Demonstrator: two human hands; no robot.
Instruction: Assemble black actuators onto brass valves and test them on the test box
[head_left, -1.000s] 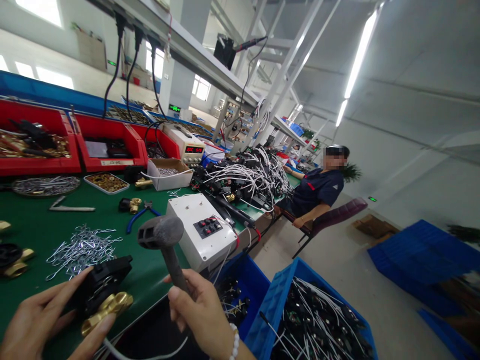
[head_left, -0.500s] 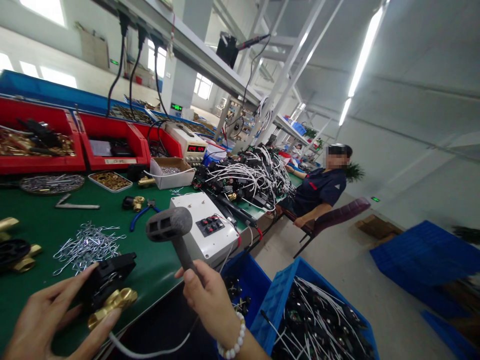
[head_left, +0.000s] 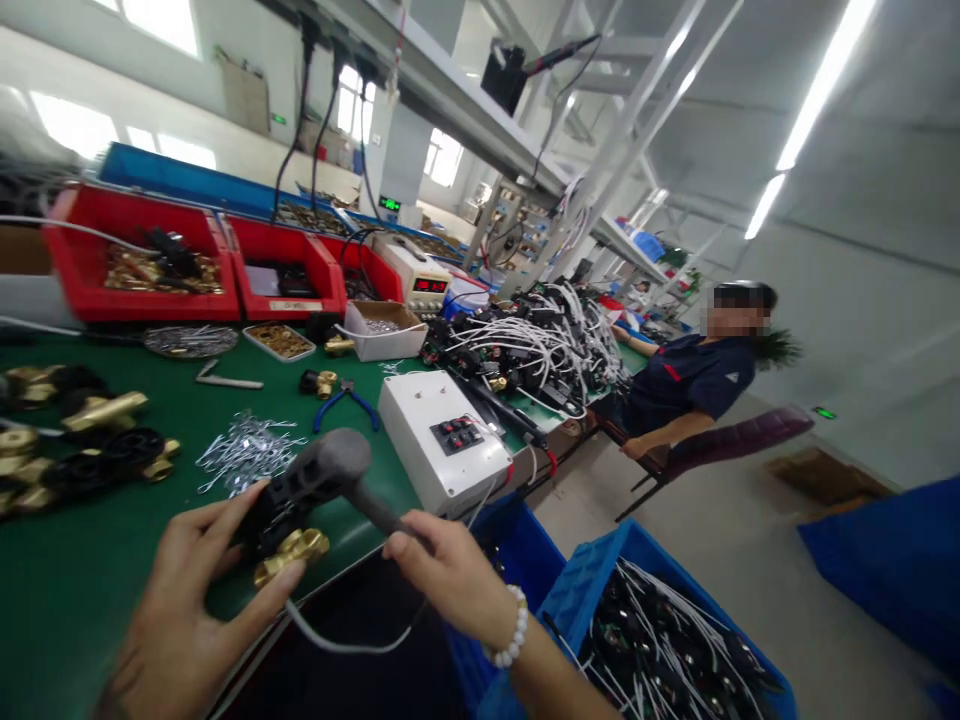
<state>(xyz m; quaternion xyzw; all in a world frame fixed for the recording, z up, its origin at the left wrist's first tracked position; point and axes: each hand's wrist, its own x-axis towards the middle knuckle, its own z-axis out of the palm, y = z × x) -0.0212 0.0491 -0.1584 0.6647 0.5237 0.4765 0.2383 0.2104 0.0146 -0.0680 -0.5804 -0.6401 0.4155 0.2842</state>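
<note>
Left hand [head_left: 195,595]: I have it gripping the valve, thumb laid along the brass body, fingers on the black housing.
Valve [head_left: 291,556]: over the near part of the green bench top [head_left: 67,570], just in front of the wire clips; I can't tell whether the bench bears any of its weight.
Right hand [head_left: 450,575]: wrapped round the handle of the hammer; a bracelet [head_left: 519,628] of white beads sits on the wrist.
Hammer [head_left: 324,466]: tilted, with its dark grey head overlapping the black housing in my view; whether they touch, I can't tell.
White cable [head_left: 341,645]: loops from below the valve and runs under the right hand.
Wire clips [head_left: 247,448]: a loose silvery heap.
Pliers [head_left: 345,389]: blue-handled, between the clips and the white control box [head_left: 409,435].
Brass fittings [head_left: 105,411]: clustered with black parts at my left.
Red bins [head_left: 150,305]: in a row along the back, beside a power supply [head_left: 412,266] with lit red digits.
Blue crate [head_left: 589,580]: beside the bench at right, holding black parts with white wires.
Co-worker [head_left: 697,385]: seated farther along the bench, in a dark short-sleeved shirt.
</note>
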